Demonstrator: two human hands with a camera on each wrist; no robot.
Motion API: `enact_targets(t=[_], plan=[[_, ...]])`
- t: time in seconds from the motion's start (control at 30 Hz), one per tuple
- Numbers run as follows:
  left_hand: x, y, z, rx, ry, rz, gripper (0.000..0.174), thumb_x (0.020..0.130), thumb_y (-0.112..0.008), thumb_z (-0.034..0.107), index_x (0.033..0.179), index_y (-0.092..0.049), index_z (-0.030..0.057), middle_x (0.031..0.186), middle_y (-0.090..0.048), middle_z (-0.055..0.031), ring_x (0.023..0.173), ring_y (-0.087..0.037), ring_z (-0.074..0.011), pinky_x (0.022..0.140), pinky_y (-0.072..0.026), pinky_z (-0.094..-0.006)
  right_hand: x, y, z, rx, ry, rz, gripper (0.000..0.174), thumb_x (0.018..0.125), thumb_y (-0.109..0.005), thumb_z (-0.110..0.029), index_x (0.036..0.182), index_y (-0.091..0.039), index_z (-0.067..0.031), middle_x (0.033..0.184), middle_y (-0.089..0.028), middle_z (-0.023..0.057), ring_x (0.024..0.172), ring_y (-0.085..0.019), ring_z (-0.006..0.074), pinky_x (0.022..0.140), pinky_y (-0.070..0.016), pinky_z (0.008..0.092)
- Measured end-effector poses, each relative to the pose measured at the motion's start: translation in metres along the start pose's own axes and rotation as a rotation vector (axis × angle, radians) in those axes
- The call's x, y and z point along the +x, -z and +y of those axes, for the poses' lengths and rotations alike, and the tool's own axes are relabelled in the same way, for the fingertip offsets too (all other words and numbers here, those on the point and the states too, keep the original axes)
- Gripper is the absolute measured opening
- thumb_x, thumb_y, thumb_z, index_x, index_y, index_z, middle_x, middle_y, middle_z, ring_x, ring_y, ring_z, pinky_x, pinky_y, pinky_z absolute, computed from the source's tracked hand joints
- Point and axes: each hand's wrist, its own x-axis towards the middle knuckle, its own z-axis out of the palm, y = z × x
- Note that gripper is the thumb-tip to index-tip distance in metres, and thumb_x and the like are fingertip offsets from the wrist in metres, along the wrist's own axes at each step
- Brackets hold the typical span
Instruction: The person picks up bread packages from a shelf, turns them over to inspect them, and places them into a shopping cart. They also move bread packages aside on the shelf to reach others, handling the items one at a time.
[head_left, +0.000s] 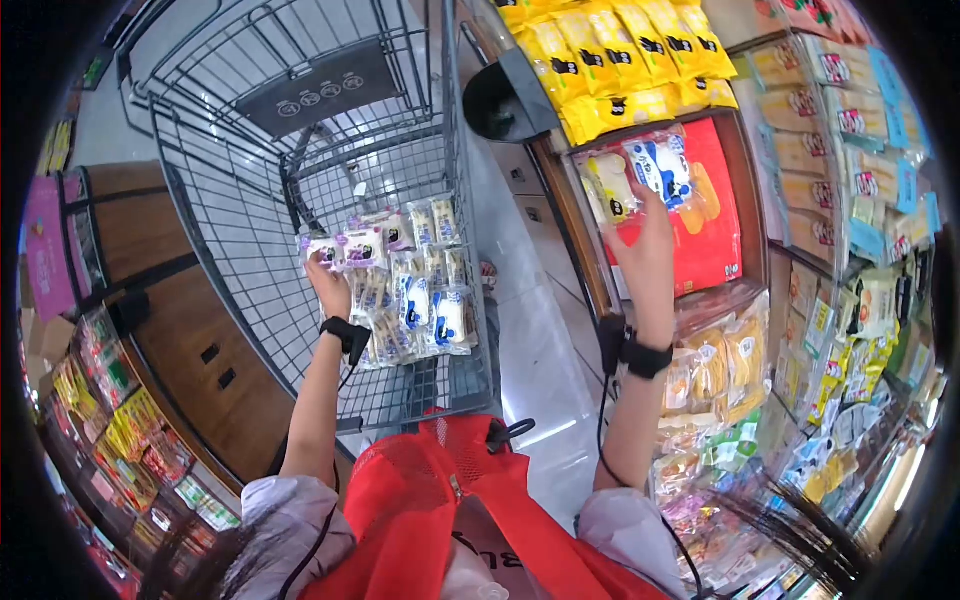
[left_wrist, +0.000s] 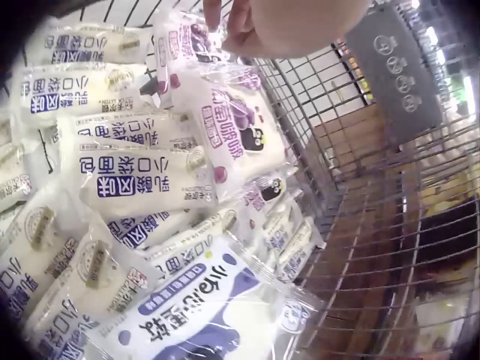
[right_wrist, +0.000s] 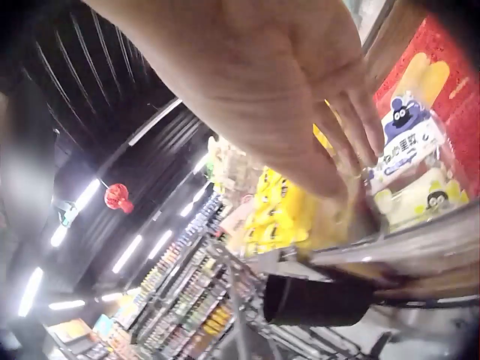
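Over the heap in the shopping cart, my left hand (head_left: 331,288) has its fingers curled at the edge of a purple-and-white bread packet (head_left: 321,247); in the left wrist view its fingertips (left_wrist: 238,28) pinch that packet's end. Below and beside it lie more white bread packets (left_wrist: 139,176) with blue print, and a blue-and-white one (left_wrist: 217,304). My right hand (head_left: 648,255) reaches into a shelf box. Its fairly straight fingers touch the near edge of a blue-and-white packet (head_left: 662,172), beside a yellow-and-white packet (head_left: 609,188). Both packets lie on the box's red bottom (head_left: 705,215).
The wire cart (head_left: 230,220) stands left of the display. Yellow packets (head_left: 620,50) are stacked behind the red box, and round bread packs (head_left: 735,355) lie in front of it. A black cup-shaped holder (head_left: 500,105) juts out between cart and shelf. Tiled floor (head_left: 535,300) shows between them.
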Motion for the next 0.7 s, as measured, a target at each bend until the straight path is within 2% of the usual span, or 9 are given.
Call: enact_targets(t=[0.03, 0.13, 0.27, 0.37, 0.47, 0.5, 0.6, 0.63, 0.7], plan=[[-0.001, 0.004, 0.005, -0.003, 0.013, -0.024, 0.055, 0.067, -0.047, -0.015, 0.121, -0.041, -0.0036, 0.112, -0.047, -0.0208, 0.105, -0.047, -0.0358, 0.091, -0.0375, -0.0423, 0.006, -0.004, 0.011, -0.098, 0.103, -0.010, 0.052, 0.080, -0.067, -0.012, 0.125, -0.043, 0.0001, 0.118, -0.051, 0.0214, 0.108, -0.050, 0.0368, 0.092, -0.0419, 0.0413], [0.000, 0.017, 0.037, -0.116, 0.118, -0.109, 0.052, 0.074, -0.048, -0.013, 0.123, -0.041, -0.0007, 0.114, -0.047, -0.0165, 0.100, -0.052, -0.0259, 0.082, -0.0445, -0.0344, 0.017, -0.006, 0.029, -0.054, 0.057, -0.161, 0.063, 0.078, -0.069, -0.018, 0.129, -0.037, 0.0011, 0.126, -0.043, 0.0238, 0.116, -0.041, 0.0407, 0.097, -0.0363, 0.0440], [0.000, 0.032, 0.061, -0.260, 0.114, -0.160, 0.044, 0.079, -0.046, -0.011, 0.121, -0.044, 0.0028, 0.115, -0.046, -0.0120, 0.097, -0.055, -0.0203, 0.078, -0.0465, -0.0320, 0.020, -0.008, 0.048, 0.061, 0.004, -0.143, 0.051, 0.081, -0.065, -0.022, 0.122, -0.045, 0.0012, 0.113, -0.053, 0.0237, 0.105, -0.051, 0.0395, 0.089, -0.0428, 0.0426], [0.001, 0.043, 0.079, -0.344, 0.103, -0.200, 0.038, 0.081, -0.047, -0.009, 0.117, -0.047, 0.0026, 0.115, -0.047, -0.0115, 0.096, -0.056, -0.0196, 0.077, -0.0467, -0.0314, 0.009, -0.019, 0.061, -0.149, -0.123, -0.362, 0.039, 0.080, -0.064, -0.019, 0.111, -0.051, 0.0023, 0.099, -0.060, 0.0235, 0.093, -0.058, 0.0391, 0.079, -0.0464, 0.0454], [0.005, 0.054, 0.098, -0.292, 0.072, -0.193, 0.028, 0.082, -0.049, -0.007, 0.108, -0.051, 0.0043, 0.105, -0.056, -0.0082, 0.092, -0.057, -0.0190, 0.071, -0.0453, -0.0312, 0.002, -0.040, 0.065, -0.303, -0.201, -0.317, 0.030, 0.080, -0.061, -0.013, 0.104, -0.054, 0.0032, 0.087, -0.061, 0.0232, 0.084, -0.060, 0.0387, 0.072, -0.0473, 0.0476], [0.006, 0.054, 0.100, -0.345, 0.078, -0.159, 0.024, 0.083, -0.047, -0.007, 0.103, -0.054, 0.0043, 0.102, -0.057, -0.0072, 0.089, -0.058, -0.0188, 0.071, -0.0454, -0.0307, -0.003, -0.045, 0.070, -0.249, -0.171, -0.245, 0.024, 0.082, -0.058, -0.012, 0.099, -0.055, 0.0031, 0.087, -0.061, 0.0249, 0.083, -0.060, 0.0395, 0.070, -0.0484, 0.0457], [0.008, 0.071, 0.112, -0.408, -0.002, -0.176, 0.022, 0.083, -0.045, -0.009, 0.098, -0.055, 0.0038, 0.101, -0.057, -0.0074, 0.088, -0.058, -0.0187, 0.073, -0.0456, -0.0298, -0.003, -0.043, 0.078, -0.019, -0.388, -0.274, 0.021, 0.084, -0.054, -0.010, 0.099, -0.057, 0.0039, 0.087, -0.062, 0.0258, 0.081, -0.061, 0.0394, 0.068, -0.0491, 0.0428], [0.008, 0.079, 0.122, -0.415, -0.004, -0.174, 0.020, 0.083, -0.045, -0.010, 0.093, -0.056, 0.0022, 0.098, -0.059, -0.0080, 0.087, -0.059, -0.0188, 0.075, -0.0458, -0.0292, -0.010, -0.040, 0.078, 0.054, -0.298, -0.130, 0.019, 0.086, -0.051, -0.007, 0.098, -0.060, 0.0043, 0.087, -0.063, 0.0246, 0.080, -0.063, 0.0361, 0.064, -0.0485, 0.0407], [0.005, 0.095, 0.143, -0.414, -0.030, -0.219, 0.018, 0.083, -0.045, -0.009, 0.092, -0.057, 0.0015, 0.095, -0.060, -0.0082, 0.086, -0.059, -0.0187, 0.076, -0.0461, -0.0289, -0.013, -0.018, 0.050, -0.098, -0.223, -0.052, 0.022, 0.089, -0.050, -0.008, 0.103, -0.061, 0.0041, 0.083, -0.064, 0.0198, 0.075, -0.063, 0.0284, 0.061, -0.0472, 0.0364]])
